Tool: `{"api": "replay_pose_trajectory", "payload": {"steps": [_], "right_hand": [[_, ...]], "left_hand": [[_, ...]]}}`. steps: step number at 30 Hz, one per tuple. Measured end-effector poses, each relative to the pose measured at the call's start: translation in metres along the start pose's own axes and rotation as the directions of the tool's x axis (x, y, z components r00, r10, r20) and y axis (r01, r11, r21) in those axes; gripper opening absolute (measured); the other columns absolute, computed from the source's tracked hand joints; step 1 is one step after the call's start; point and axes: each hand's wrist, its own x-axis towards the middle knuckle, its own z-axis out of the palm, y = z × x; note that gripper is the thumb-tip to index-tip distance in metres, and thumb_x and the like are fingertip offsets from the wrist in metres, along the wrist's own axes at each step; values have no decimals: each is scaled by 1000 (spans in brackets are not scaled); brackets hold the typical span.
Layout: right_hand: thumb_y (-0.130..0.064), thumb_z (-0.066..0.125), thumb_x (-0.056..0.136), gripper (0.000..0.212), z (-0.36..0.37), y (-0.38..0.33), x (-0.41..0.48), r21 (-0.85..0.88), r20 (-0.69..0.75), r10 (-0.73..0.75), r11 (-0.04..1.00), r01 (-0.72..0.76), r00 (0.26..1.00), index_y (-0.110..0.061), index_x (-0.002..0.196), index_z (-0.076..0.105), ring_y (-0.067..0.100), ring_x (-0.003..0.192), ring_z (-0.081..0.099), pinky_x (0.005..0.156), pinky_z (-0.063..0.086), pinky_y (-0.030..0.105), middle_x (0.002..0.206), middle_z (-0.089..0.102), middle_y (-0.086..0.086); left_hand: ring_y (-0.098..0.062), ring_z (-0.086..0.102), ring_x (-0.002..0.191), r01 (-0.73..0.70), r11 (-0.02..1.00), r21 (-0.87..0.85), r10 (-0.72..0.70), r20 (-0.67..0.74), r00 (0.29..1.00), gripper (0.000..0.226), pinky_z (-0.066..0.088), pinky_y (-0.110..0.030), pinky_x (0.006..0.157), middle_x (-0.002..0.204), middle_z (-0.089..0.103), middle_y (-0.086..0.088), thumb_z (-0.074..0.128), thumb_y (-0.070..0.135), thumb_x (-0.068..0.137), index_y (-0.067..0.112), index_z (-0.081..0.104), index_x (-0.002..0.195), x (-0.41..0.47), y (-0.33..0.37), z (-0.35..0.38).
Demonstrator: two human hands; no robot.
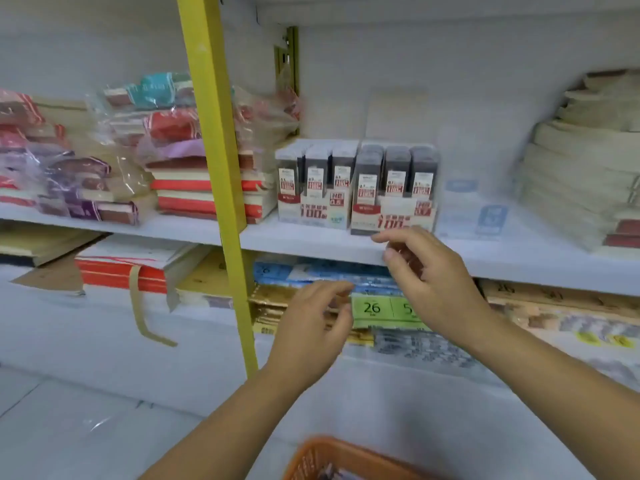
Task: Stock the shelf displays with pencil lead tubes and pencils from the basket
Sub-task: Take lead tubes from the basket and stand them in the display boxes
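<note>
Left of centre, a tall yellow metal upright [214, 133] splits the shelving. Just right of it, low in the middle of the frame, my left hand [311, 327] hovers in front of the lower shelf. Its fingers curl loosely toward the thumb, and I see nothing between them. At the bottom edge sits the orange plastic mesh basket [311, 459]; its contents are too cropped to name. In the middle of the frame, on the white shelf board [304, 242], two white cardboard display cartons of dark pencil lead tubes stand side by side, the left carton [311, 211] and the right carton [391, 216], with their tubes upright in rows. My right hand [426, 268] is the nearer one, just below and in front of the right carton. Its forefinger reaches toward the carton's bottom front edge, though I cannot tell if it touches. The fingers are relaxed, spread and apparently empty. I judge the next tube must come from the basket, below both hands, then go up on end into a carton.
</note>
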Motion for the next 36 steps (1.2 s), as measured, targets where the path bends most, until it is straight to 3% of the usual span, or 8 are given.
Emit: {"api": "replay_pose_trajectory", "payload": {"steps": [3,6,10,15,22,25,30,36], "right_hand": [[-24,55,96,17,30,37,-70,-7,217,272,961,-277,938,-36,106,63,-1,73,55,63,40,11,86,57,-19],[-26,52,99,15,68,87,-150,-75,416,552,813,-577,723,-35,107,61,2,78,57,70,47,23,93,59,-15],[-23,53,97,16,114,134,-256,-239,456,772,586,-774,443,-29,107,64,9,90,61,80,46,24,106,65,-8],[-16,59,94,30,150,163,-340,-392,546,814,457,-798,198,-15,124,62,21,112,60,88,45,27,125,64,5],[-27,69,88,50,183,183,-372,-506,428,881,417,-755,199,-17,133,50,27,113,56,92,47,35,128,58,8],[-31,68,89,53,192,187,-375,-595,411,889,429,-679,202,-18,136,47,29,119,51,99,46,43,132,55,8],[-24,65,91,48,184,191,-371,-529,446,866,460,-714,227,-19,136,50,21,116,50,92,43,33,129,55,4],[-22,68,88,18,159,180,-364,-423,666,745,401,-813,21,-32,102,62,2,83,59,65,45,19,96,63,-12]], "left_hand": [[-11,56,109,116,983,144,-164,390,906,40,49,-33,93,129,58,3,58,33,98,25,55,137,-51,-37,25],[-24,51,126,190,936,296,-341,631,697,52,43,-34,101,144,48,-5,60,36,97,21,46,145,-110,-79,57],[-30,48,133,383,855,349,-512,686,517,50,35,-32,107,145,49,-12,62,29,97,12,49,143,-173,-124,98],[-30,60,111,560,723,405,-661,640,391,40,43,-31,87,128,63,-18,63,33,96,11,61,128,-230,-170,139],[-31,59,115,629,600,495,-761,595,258,51,45,-35,92,128,59,-12,71,35,89,12,58,132,-272,-197,168],[-31,51,126,628,577,522,-789,557,261,64,42,-39,106,143,48,-10,71,41,88,19,48,145,-278,-201,177],[-30,58,118,565,574,593,-808,519,277,60,52,-43,95,141,51,-6,72,41,87,23,51,141,-273,-198,191],[-28,63,99,665,510,545,-832,508,223,44,53,-34,81,132,56,-9,76,23,84,15,64,126,-269,-196,194]]}}
